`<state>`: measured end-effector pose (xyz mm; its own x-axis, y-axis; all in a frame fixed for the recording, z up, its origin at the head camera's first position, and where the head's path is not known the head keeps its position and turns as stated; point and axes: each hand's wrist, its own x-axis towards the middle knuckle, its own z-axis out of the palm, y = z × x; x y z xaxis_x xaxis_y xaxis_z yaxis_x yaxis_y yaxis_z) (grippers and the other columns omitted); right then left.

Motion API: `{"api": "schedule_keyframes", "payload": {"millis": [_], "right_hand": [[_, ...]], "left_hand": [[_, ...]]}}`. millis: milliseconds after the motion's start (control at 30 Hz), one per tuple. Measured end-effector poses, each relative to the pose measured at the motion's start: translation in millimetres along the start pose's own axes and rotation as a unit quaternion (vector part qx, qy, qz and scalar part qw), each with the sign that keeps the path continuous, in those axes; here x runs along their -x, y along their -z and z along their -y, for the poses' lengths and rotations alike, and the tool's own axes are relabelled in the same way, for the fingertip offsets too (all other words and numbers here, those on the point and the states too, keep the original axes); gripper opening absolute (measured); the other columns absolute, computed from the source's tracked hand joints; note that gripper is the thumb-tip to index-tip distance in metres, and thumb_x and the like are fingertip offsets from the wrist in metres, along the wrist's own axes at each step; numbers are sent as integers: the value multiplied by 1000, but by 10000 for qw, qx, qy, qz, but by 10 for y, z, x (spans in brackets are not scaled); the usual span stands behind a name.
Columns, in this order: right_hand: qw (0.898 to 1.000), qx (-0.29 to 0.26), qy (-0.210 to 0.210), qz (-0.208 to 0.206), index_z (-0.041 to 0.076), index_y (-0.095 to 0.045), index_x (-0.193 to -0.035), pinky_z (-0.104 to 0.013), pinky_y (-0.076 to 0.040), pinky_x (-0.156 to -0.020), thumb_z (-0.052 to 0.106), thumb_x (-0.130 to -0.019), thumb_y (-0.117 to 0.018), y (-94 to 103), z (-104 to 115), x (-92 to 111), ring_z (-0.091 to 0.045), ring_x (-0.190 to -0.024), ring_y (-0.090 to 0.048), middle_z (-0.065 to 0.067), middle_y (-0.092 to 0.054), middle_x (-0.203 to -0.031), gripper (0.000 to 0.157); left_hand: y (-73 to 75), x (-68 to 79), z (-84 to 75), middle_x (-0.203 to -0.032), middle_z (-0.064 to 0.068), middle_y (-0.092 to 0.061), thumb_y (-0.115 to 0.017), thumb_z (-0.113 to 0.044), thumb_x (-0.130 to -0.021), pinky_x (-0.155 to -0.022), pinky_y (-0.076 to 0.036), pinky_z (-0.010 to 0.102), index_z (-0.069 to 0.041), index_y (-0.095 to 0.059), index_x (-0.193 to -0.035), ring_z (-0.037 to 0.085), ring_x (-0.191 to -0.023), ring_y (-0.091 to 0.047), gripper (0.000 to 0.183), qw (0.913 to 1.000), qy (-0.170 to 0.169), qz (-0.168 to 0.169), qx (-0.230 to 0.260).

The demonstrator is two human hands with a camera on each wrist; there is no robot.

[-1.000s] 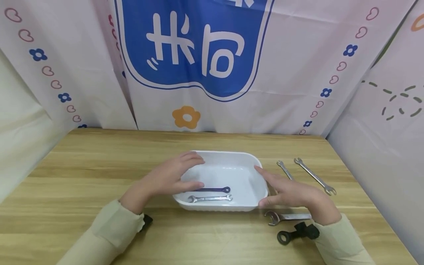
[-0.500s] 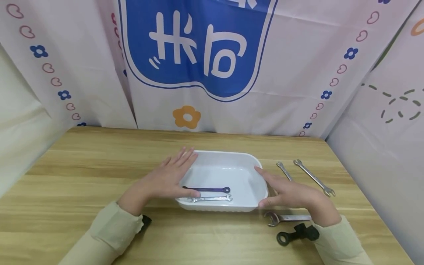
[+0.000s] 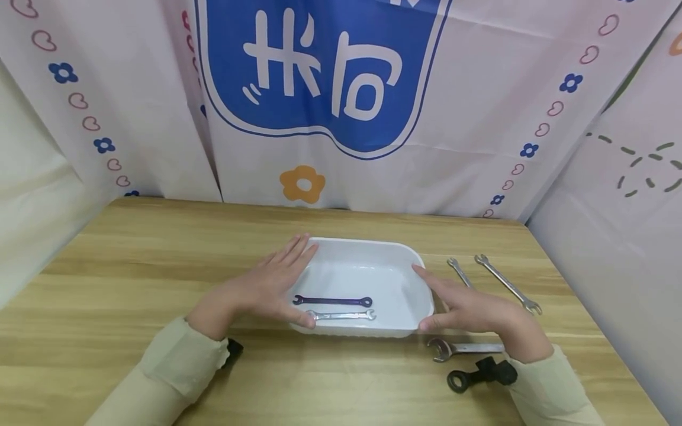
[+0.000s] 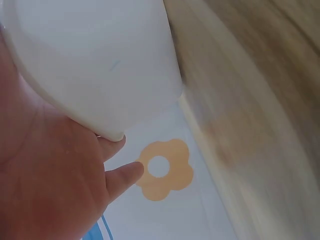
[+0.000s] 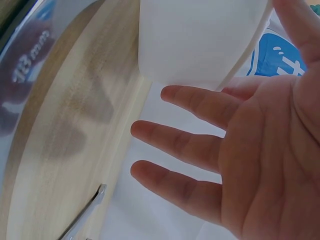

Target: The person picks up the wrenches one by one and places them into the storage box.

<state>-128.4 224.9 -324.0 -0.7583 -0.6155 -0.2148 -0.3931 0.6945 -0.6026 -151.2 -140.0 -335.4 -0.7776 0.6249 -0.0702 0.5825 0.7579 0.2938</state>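
Between my two hands stands a white rectangular dish [image 3: 367, 269] on the wooden table. Inside lie a dark purple combination wrench [image 3: 333, 301] and, nearer me, a silver open-end wrench [image 3: 348, 316]. My left hand [image 3: 263, 290] lies along the dish's left end, fingers extended, its thumb overlapping the silver wrench's left end. In the left wrist view, the palm faces the dish wall [image 4: 95, 60]. My right hand [image 3: 466, 305] is at the opposite end, forefinger and thumb at the rim. The right wrist view has its other fingers spread straight below the dish wall [image 5: 200, 40].
To the right lie a short silver wrench [image 3: 459, 272], partly behind my hand, and a longer one [image 3: 508, 285]. A large open-end wrench [image 3: 474, 348] and a black ring-ended tool [image 3: 458, 381] are near my right wrist. A printed curtain [image 3: 250, 165] hangs behind the table.
My left hand has shifted back from over the dish to its left end, its fingers straightening, which uncovers more of the purple wrench. My right hand stays at the right rim.
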Motion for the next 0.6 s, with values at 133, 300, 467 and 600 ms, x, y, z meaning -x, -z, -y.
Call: {"api": "schedule_keyframes", "payload": {"millis": [133,300,467,600], "right_hand": [[10000,-8,-24,17,5,-4,-149,-55,-18,-110,46,-79,-66,2,-1,-1,-39,-140,-13,-24,-10,-152,102],[10000,-8,-20,37,4,-4,-149,-55,-17,-110,46,-79,-66,15,-1,-5,-38,-140,-13,-23,-10,-153,102],[10000,-39,-28,65,4,-3,-149,-54,-16,-111,44,-79,-66,18,9,-17,-38,-140,-12,-23,-9,-153,102],[10000,-5,-60,61,3,-3,-149,-54,-16,-110,44,-80,-66,21,13,-12,-39,-140,-12,-23,-9,-153,102]], "left_hand": [[16,1,-5,-154,5,17,-54,-84,-59,-112,-13,55,-14,5,-149,27,-143,11,129,10000,-34,7,72],[5,-5,3,-154,8,16,-51,-86,-58,-113,-13,53,-13,4,-149,28,-143,9,130,10000,-81,-33,38],[-2,-4,7,-154,9,16,-50,-87,-58,-113,-13,51,-12,4,-149,28,-143,10,130,10000,-41,-39,0],[8,-21,5,-154,9,16,-52,-86,-59,-112,-15,52,-12,4,-149,28,-143,10,130,10000,-42,-34,-22]]}}
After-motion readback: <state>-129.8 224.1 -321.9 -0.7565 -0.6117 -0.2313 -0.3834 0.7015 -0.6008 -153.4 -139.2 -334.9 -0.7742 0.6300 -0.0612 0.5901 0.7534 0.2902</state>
